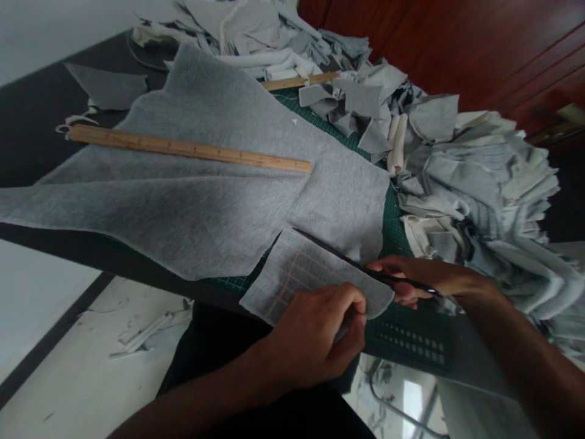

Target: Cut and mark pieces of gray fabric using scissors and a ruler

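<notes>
My right hand (414, 279) is closed around black scissors (347, 259), whose blades reach left along the cut between a large grey fabric sheet (201, 177) and a marked fabric piece (306, 274) with pink grid lines. My left hand (320, 332) pinches the near right edge of that marked piece, just in front of the scissors. A long wooden ruler (187, 148) lies across the big sheet, farther away.
A green cutting mat (397, 332) lies under the fabric on a dark table. A large heap of grey and cream fabric scraps (484, 189) fills the right and far side, with a second wooden ruler (299, 80) among them. Scraps litter the floor (137, 335).
</notes>
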`<state>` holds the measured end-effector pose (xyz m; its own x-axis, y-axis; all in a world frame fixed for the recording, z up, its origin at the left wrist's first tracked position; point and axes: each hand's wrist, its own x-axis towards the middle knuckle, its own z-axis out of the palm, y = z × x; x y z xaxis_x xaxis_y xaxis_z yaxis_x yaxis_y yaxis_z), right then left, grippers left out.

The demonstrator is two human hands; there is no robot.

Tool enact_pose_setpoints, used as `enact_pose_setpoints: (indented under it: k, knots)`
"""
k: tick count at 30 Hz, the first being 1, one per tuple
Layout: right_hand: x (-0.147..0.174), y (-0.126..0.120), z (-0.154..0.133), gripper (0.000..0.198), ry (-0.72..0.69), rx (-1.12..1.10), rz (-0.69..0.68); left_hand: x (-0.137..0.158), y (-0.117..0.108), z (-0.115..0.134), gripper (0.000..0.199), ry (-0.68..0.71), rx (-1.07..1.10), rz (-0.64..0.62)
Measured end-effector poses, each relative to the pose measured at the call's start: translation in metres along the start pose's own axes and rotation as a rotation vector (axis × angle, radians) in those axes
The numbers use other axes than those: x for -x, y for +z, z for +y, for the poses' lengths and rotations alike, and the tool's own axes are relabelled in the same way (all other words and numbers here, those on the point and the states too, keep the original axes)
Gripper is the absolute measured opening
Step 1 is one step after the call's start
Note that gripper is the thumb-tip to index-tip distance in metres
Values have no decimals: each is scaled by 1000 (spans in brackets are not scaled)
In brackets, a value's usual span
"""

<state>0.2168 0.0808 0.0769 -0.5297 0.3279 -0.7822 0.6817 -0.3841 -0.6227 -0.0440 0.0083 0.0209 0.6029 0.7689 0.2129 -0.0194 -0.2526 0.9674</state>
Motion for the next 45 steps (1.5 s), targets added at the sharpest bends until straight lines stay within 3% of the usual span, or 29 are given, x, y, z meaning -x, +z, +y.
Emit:
enact_pose_setpoints:
  k: [12, 25, 45]
  knots:
    - [2, -4, -30, 75, 56, 113, -17, 1, -1, -3, 4, -4, 62, 13]
    - [-6, -1, -12, 47, 21, -72, -33, 2, 0, -6, 5, 7, 69, 7]
    - [-17, 8, -1, 46, -28, -144, -57, 0, -1, -1, 8, -67, 9, -32]
